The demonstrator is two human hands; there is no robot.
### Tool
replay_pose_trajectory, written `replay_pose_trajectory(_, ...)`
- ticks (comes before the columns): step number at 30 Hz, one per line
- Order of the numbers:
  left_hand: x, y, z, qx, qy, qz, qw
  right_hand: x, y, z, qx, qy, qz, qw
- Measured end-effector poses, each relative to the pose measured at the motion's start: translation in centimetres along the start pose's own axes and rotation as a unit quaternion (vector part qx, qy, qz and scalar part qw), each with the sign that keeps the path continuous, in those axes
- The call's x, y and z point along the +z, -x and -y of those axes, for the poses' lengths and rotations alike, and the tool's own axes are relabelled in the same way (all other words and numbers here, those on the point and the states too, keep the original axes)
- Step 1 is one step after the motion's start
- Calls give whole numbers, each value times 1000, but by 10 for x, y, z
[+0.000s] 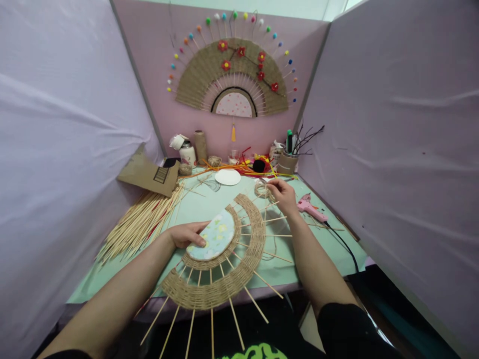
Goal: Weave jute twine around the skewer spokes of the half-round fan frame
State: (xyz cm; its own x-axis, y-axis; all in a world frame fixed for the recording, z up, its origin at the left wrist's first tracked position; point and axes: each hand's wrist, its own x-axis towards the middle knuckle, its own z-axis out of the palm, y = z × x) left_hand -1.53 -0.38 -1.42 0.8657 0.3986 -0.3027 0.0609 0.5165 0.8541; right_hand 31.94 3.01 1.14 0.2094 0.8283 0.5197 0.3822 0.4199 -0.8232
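Observation:
My left hand (187,235) is closed on a half-made fan (212,297), with the thumb on its pale blue floral half-disc (220,233). Thin wooden sticks fan out from the disc through two curved bands of woven twine, and their bare ends stick out past the outer band. At the fan's upper right edge, my right hand (283,195) pinches a strand of twine (266,212) near the stick ends. Behind those fingers lies a small coil of twine (261,188), partly hidden by the hand.
A finished fan (202,67) hangs on the back wall. Wooden sticks (138,224) and cardboard (149,174) lie left. A pink glue gun (312,209) with a black cord lies right. Jars, a twine spool (200,147), pipe cleaners and a white oval (228,177) stand or lie behind.

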Motion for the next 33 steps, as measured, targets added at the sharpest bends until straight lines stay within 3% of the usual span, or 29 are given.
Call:
replay_pose_trajectory(4,0,0,0,-1,-10,2,1000,8,2,-4,49,-40,33,997)
replay_pose_trajectory(9,-2,-1,2,-5,-16,-2,1000,26,9,-7,83,-20,184,979)
replay_pose_trajectory(11,-2,-1,2,-2,-14,-3,1000,31,11,-7,82,-12,205,975)
replay_pose_trajectory(19,2,-3,2,-5,-18,12,1000,35,6,-14,34,87,89,992)
replay_pose_trajectory(23,1,-4,4,1,-14,27,1000,32,-2,-7,-2,108,67,992)
replay_pose_trajectory(26,-1,-4,5,1,-10,37,999,26,-11,2,-22,123,73,989)
replay_pose_trajectory(33,-1,-5,5,8,-6,42,999,12,-41,15,-70,97,158,980)
